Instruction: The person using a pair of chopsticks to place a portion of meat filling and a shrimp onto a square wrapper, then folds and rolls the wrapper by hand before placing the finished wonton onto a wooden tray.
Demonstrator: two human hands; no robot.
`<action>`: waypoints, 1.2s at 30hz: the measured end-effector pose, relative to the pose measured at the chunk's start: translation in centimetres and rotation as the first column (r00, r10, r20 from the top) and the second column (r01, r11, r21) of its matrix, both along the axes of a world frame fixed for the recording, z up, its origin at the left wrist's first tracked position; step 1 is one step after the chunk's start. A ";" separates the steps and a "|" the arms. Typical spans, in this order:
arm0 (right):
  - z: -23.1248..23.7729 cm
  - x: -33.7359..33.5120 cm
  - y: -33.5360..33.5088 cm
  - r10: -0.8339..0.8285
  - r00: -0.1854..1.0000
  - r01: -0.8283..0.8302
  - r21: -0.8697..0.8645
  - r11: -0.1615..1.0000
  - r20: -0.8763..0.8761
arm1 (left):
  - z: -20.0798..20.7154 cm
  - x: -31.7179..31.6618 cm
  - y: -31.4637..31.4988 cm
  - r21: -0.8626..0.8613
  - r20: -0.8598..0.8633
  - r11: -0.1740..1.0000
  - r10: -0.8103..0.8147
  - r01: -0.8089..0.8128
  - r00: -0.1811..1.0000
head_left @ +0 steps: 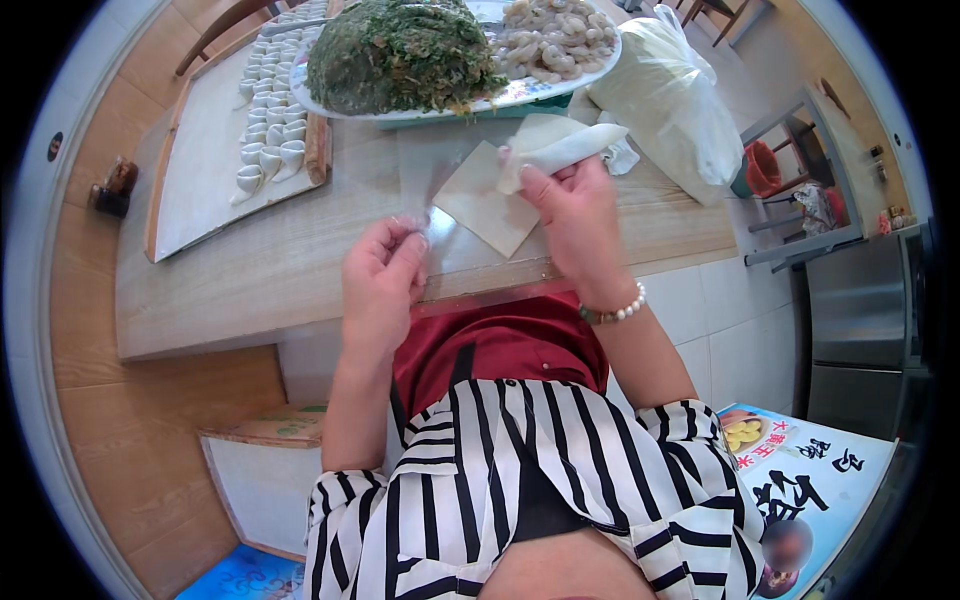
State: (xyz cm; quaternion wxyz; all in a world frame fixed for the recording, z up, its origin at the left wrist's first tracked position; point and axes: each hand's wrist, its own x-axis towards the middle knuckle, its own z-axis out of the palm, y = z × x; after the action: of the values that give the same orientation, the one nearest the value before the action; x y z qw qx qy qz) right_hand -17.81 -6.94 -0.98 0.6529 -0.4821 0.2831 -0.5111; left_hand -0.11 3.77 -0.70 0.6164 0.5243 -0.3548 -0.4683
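Note:
My right hand [578, 215] is closed on a loosely folded bundle of pale dough wrappers [568, 150], held above the table with the thumb on its near edge. Below and left of it, a square dough wrapper [488, 205] lies flat on the wooden table [300, 270]. My left hand [385, 262] is closed near the table's front edge, left of that square. Its thumb and fingers are pinched together, and blur hides what they hold, if anything. Beyond both hands stands a large plate [520, 97] bearing chopped green filling [400, 60] and peeled shrimp [555, 40].
To the left, a wood-edged board [195, 180] carries rows of folded dumplings [270, 155]. A white plastic bag [665, 110] rests on the table's right side. A red bucket [762, 168] and a steel cabinet [855, 315] stand farther right. A printed sign [810, 470] is at lower right.

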 end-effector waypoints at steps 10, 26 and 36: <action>-0.4 0.3 2.6 0.224 0.962 -0.251 0.184 0.950 0.157 | -0.7 -3.1 -1.4 -0.108 -0.626 0.973 0.093 -0.204 0.774; 0.9 1.0 2.2 -0.109 0.925 -0.107 -0.524 0.845 -0.365 | 0.9 0.4 -2.1 -0.041 -0.473 0.969 0.195 -0.242 0.859; 3.4 -0.5 -1.0 -0.348 0.906 -0.239 -0.970 0.049 -0.241 | 3.6 1.7 -3.2 -0.011 -0.450 0.999 -0.041 0.041 0.892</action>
State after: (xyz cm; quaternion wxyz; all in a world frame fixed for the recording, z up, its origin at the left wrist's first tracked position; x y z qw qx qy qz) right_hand -18.27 -7.91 2.38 0.0392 -0.8809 0.0022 -0.4716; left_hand 1.56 0.52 2.94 0.6721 0.3938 -0.2139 -0.5895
